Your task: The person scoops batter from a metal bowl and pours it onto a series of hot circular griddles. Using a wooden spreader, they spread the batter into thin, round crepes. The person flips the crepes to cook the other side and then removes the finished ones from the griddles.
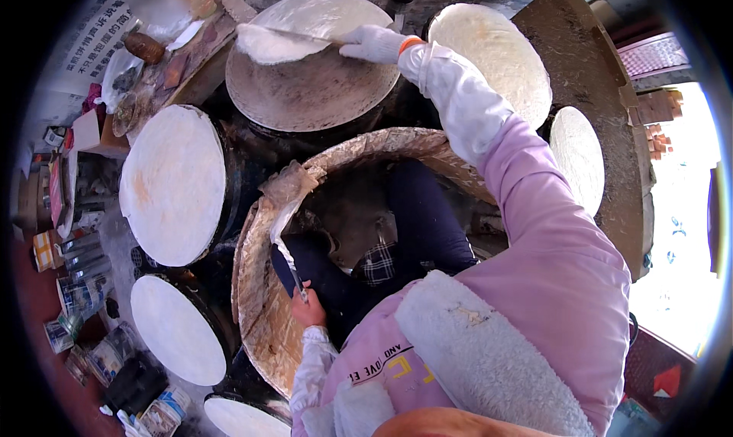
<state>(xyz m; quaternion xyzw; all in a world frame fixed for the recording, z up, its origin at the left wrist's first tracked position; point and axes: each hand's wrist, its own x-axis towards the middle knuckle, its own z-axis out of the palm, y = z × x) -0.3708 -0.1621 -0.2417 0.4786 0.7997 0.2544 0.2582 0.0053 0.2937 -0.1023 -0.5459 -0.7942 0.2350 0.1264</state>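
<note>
My right hand (372, 43), in a white glove with an orange cuff, is closed on the end of a long thin scraper (299, 35). The scraper lies low over the far round griddle (305, 93). White batter (328, 11) coats the griddle's far part, with a lobe along the scraper at the left; its near part shows bare and brown. My bare left hand (308, 309) grips a long narrow spatula (289, 261). White batter smears the spatula's upper end, which reaches the rim of the round wooden surround (252, 284) about my legs.
White-coated round griddles stand around me: left (174, 185), lower left (179, 330), far right (492, 59) and right (577, 161). A cluttered board (172, 74) lies at the far left. A brown panel (588, 93) rises on the right. Packages (84, 288) sit along the left.
</note>
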